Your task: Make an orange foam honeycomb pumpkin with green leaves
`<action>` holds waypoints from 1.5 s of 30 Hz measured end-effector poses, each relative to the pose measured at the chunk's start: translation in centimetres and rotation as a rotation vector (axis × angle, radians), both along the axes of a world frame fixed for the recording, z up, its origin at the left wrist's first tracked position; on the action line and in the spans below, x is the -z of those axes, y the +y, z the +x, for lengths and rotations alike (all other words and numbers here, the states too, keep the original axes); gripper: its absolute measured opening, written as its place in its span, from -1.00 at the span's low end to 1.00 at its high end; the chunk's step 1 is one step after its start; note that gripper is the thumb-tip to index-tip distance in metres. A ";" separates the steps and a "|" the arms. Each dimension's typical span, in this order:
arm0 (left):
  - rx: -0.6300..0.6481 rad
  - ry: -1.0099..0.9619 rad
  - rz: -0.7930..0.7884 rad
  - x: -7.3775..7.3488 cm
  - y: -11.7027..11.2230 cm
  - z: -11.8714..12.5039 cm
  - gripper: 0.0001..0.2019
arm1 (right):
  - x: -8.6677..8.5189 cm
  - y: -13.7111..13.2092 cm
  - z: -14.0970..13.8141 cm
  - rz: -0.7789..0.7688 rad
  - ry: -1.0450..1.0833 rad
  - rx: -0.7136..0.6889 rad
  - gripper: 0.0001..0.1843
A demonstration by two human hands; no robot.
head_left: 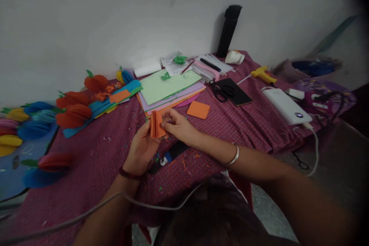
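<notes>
My left grip (143,147) clasps the folded orange paper (156,126) and my right grip (182,127) pinches its three-o'clock edge, so an uneven tug could tear a crease.

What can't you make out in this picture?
In the head view:
Folded orange paper: underside hidden by the left hand.
Right hand: too blurred to tell whether it grips that paper.
White paper: writing too small.
White device: display too small.
Yellow paper shape: cut off by left edge.

Pale wall (129,15); checked tablecloth (100,161); speckled floor (266,211)
</notes>
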State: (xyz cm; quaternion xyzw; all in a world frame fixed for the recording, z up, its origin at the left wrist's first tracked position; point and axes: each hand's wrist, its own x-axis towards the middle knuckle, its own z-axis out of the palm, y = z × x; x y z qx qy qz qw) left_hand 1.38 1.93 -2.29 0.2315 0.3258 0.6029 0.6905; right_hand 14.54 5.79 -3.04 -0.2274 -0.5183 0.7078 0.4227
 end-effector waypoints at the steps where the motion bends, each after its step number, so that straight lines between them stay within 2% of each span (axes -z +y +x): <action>1: -0.001 0.004 0.012 -0.1 -0.1 0.1 -0.66 | -0.1 -0.1 0.0 0.009 0.018 0.033 -0.71; 3: -0.001 0.012 0.031 -0.1 -0.1 0.2 -0.65 | -0.2 -0.2 0.0 0.054 0.038 0.072 -0.62; 5: -0.006 0.021 0.045 0.0 -0.1 0.2 -0.68 | -0.2 -0.2 0.2 0.113 0.018 0.067 -0.75; 7: -0.019 0.029 0.053 0.2 -0.1 0.1 -0.72 | -0.4 -0.2 0.4 0.156 -0.024 0.015 -0.90; 8: -0.024 0.034 0.055 0.4 0.0 0.0 -0.74 | -0.5 -0.3 0.6 0.167 -0.036 -0.022 -0.92; 11: -0.035 0.046 0.053 0.6 0.0 -0.2 -0.75 | -0.8 -0.4 0.8 0.158 -0.051 -0.112 -0.76; 15: -0.054 0.046 0.051 0.6 0.0 -0.2 -0.79 | -0.9 -0.4 0.8 0.122 -0.083 -0.122 -0.56; 22: -0.029 0.054 0.045 0.2 -0.1 0.0 -0.71 | -0.6 -0.3 0.7 0.139 -0.043 -0.121 -0.63; 29: -0.030 0.057 0.043 0.3 -0.1 0.0 -0.76 | -0.8 -0.4 0.7 0.118 -0.060 -0.110 -0.60; 34: -0.036 0.037 0.037 0.3 -0.1 -0.1 -0.67 | -0.6 -0.3 0.8 0.138 -0.098 -0.107 -0.70; 38: -0.019 0.033 0.040 0.0 -0.1 0.1 -0.59 | -0.4 -0.3 0.4 0.103 -0.073 -0.062 -0.92; 39: -0.012 0.033 0.042 -0.1 -0.2 0.2 -0.58 | -0.4 -0.4 0.3 0.090 -0.042 -0.046 -0.89; 42: 0.008 0.034 0.052 -0.3 -0.3 0.3 -0.57 | -0.3 -0.5 0.1 0.077 0.040 -0.001 -0.55; 43: 0.009 0.034 0.056 -0.2 -0.3 0.3 -0.58 | -0.3 -0.5 0.1 0.083 0.050 0.018 -0.51; 45: -0.003 0.033 0.063 0.0 -0.2 0.2 -0.63 | -0.3 -0.5 0.2 0.110 0.040 0.038 -0.62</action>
